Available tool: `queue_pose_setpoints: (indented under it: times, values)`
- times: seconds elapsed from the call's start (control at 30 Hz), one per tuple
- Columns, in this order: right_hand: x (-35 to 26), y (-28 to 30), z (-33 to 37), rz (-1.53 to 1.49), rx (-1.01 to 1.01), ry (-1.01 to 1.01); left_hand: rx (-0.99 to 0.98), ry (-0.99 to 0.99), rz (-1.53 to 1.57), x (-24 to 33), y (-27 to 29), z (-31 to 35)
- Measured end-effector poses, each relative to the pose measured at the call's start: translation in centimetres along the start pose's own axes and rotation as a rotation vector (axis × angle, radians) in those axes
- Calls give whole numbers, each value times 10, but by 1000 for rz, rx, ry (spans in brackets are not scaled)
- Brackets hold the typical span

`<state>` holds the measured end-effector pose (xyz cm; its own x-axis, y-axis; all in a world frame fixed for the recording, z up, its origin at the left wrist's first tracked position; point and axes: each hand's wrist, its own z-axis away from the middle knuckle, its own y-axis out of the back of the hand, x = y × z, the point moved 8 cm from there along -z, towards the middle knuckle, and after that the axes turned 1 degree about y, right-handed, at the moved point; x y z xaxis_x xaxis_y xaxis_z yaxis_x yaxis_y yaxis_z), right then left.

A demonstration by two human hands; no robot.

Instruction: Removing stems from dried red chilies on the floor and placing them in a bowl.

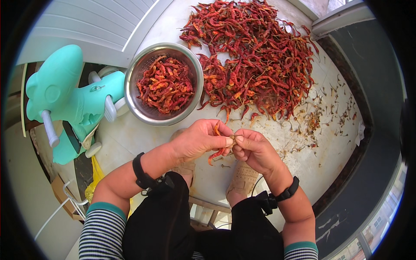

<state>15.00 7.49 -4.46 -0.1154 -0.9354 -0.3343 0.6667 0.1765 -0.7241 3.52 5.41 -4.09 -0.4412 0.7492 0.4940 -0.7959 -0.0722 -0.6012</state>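
Note:
Over the floor in front of my knees, my left hand [200, 138] is closed on a dried red chili pepper [215, 156], whose ends stick out above and below the fingers. My right hand [256, 149] pinches the pepper's brownish stem end [233, 138], its fingertips meeting those of the left. Beyond my left hand stands a steel colander [131, 101] holding several dried chilies [167, 84]. A large heap of dried red chilies [255, 56] spreads across the pale floor ahead.
Loose stems [333, 104] and a small pile of seeds and scraps [313, 123] lie right of the heap. A turquoise ride-on toy [65, 97] stands left of the colander, with a yellow bag [96, 177] below it. A dark wall [368, 82] bounds the right side.

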Motion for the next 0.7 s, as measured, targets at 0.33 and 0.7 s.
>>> queue_pose_setpoints:
  times: [0.33, 0.7]
  values:
    - [1, 5, -1, -109, 24, 3, 27, -92, -110, 4, 11, -5]
    - [-29, 10, 15, 620, 392, 477, 75, -55, -139, -1, 11, -3]
